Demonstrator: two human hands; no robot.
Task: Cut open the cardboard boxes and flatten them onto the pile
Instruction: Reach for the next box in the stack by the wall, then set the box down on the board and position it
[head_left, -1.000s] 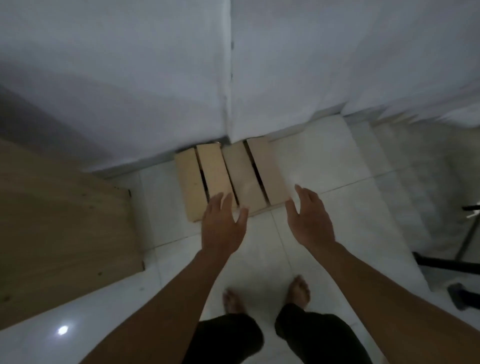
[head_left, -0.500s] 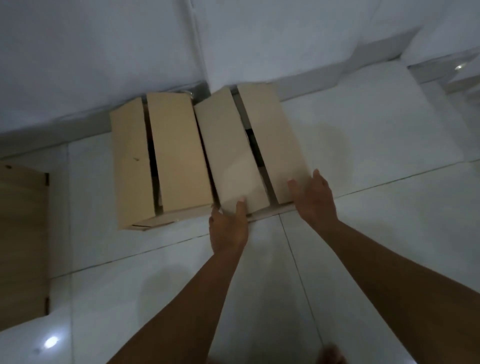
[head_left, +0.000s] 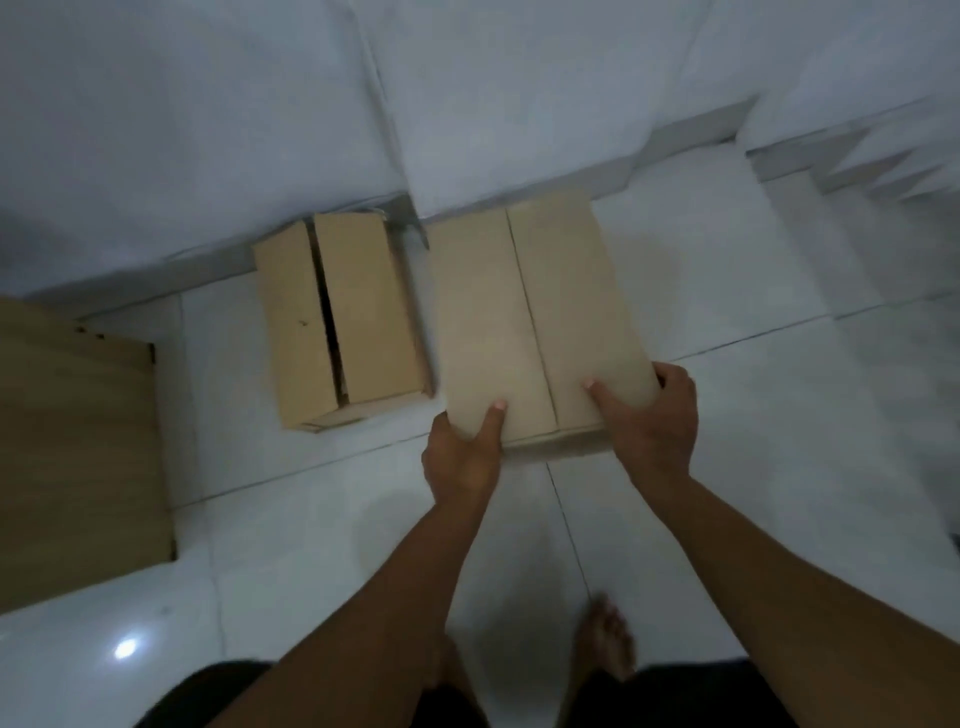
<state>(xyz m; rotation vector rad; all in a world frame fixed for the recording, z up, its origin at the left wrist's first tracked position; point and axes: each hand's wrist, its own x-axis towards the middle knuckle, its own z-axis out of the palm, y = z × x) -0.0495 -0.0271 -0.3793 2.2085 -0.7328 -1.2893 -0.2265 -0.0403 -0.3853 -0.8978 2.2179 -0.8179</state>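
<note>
Both hands on right box, near edge.
We gripped the right box (head_left: 535, 322) with left hand (head_left: 462, 452) and right hand (head_left: 654, 421), thumbs on top; left box (head_left: 337, 322) sat just beside it on the floor (head_left: 311, 545) by the wall (head_left: 208, 130).

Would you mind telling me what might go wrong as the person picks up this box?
Both hands, left and right, grip only the near end of the held box, so its far end may sag or slip. Its top flaps look unsealed and may spring open. The second box sits close beside it and could be knocked.
</note>
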